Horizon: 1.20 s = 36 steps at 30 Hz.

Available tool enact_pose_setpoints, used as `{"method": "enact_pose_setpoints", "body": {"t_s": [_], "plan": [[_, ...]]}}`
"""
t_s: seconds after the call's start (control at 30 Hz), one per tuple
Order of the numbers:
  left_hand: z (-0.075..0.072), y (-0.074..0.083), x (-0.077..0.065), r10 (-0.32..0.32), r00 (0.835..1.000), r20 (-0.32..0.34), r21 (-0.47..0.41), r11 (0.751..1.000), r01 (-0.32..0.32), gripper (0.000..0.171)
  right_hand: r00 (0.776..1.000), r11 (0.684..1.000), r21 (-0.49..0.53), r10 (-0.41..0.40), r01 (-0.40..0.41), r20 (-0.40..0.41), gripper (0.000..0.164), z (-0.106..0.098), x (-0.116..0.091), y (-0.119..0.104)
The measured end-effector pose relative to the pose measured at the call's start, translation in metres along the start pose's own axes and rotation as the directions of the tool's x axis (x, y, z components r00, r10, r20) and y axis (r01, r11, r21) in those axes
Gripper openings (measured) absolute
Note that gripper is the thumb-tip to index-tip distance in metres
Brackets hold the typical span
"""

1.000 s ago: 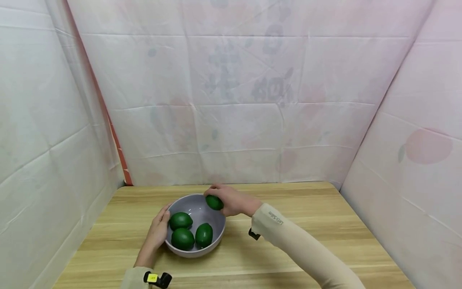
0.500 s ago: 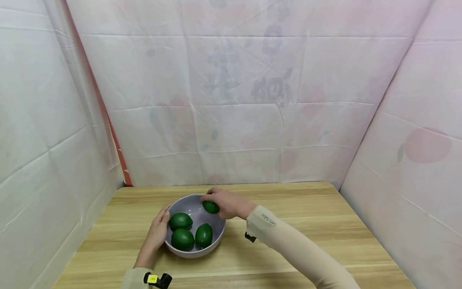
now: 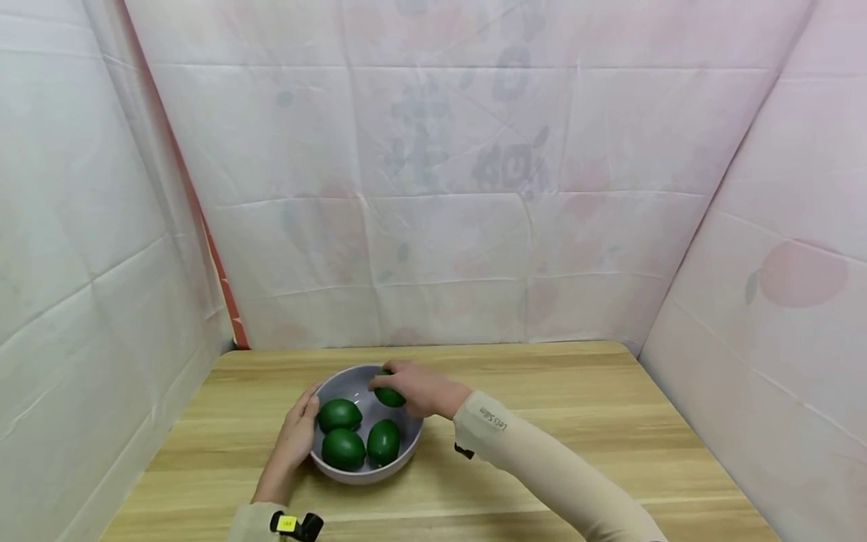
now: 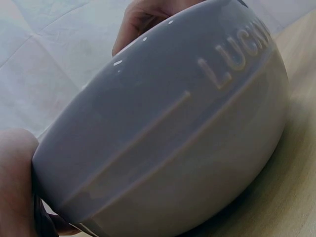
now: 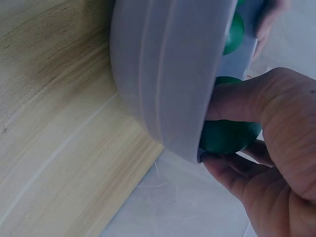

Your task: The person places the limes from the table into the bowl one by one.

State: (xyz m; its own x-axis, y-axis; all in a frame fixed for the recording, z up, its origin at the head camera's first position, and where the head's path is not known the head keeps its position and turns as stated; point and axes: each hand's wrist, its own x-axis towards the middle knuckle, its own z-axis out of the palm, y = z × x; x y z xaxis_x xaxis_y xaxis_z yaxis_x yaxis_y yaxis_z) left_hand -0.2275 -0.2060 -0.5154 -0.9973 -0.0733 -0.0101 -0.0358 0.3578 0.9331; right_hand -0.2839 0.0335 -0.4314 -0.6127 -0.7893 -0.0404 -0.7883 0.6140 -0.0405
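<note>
A grey-purple bowl sits on the table, with raised lettering "LUCK" on its outer wall in the left wrist view. My left hand holds its left side at the rim. Three green limes lie inside: one at the upper left, one below it, one to the right. Within the bowl's far right side, my right hand grips another lime. The right wrist view shows my thumb across this lime, fingers around its other side, close inside the rim.
The wooden table extends right of the bowl and in front of it. White patterned sheets hang behind and on both sides. Black wrist cameras sit on my left wrist and right wrist.
My right hand has moved left and slightly toward me with the lime, from the far right rim deeper into the bowl. The left hand and bowl have stayed put.
</note>
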Motion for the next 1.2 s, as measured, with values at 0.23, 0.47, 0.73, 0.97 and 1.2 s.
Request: {"method": "enact_pose_setpoints", "body": {"t_s": [0.23, 0.47, 0.73, 0.97, 1.2], "plan": [[-0.001, 0.003, 0.0, -0.007, 1.0, 0.017, -0.004, 1.0, 0.007, 0.046, 1.0, 0.998, -0.06, -0.007, 0.009, 0.027, 0.076, 0.004, 0.005, -0.005], [-0.003, 0.001, 0.0, -0.009, 1.0, 0.002, -0.006, 1.0, 0.009, 0.047, 0.997, 0.987, -0.151, -0.052, 0.059, 0.049, 0.071, 0.01, 0.01, -0.01], [-0.003, 0.001, 0.0, -0.012, 1.0, -0.005, -0.003, 1.0, 0.012, 0.049, 0.995, 0.986, -0.158, -0.043, 0.056, 0.088, 0.072, 0.015, 0.009, -0.011], [-0.002, -0.001, 0.0, 0.011, 1.0, -0.007, -0.022, 1.0, -0.011, 0.044, 0.994, 0.984, -0.17, -0.037, 0.054, 0.103, 0.072, 0.021, 0.01, -0.012], [-0.001, -0.004, -0.001, 0.031, 0.999, -0.014, -0.033, 0.999, -0.031, 0.042, 0.992, 0.987, -0.148, -0.043, 0.06, 0.119, 0.072, 0.025, 0.012, -0.013]]}}
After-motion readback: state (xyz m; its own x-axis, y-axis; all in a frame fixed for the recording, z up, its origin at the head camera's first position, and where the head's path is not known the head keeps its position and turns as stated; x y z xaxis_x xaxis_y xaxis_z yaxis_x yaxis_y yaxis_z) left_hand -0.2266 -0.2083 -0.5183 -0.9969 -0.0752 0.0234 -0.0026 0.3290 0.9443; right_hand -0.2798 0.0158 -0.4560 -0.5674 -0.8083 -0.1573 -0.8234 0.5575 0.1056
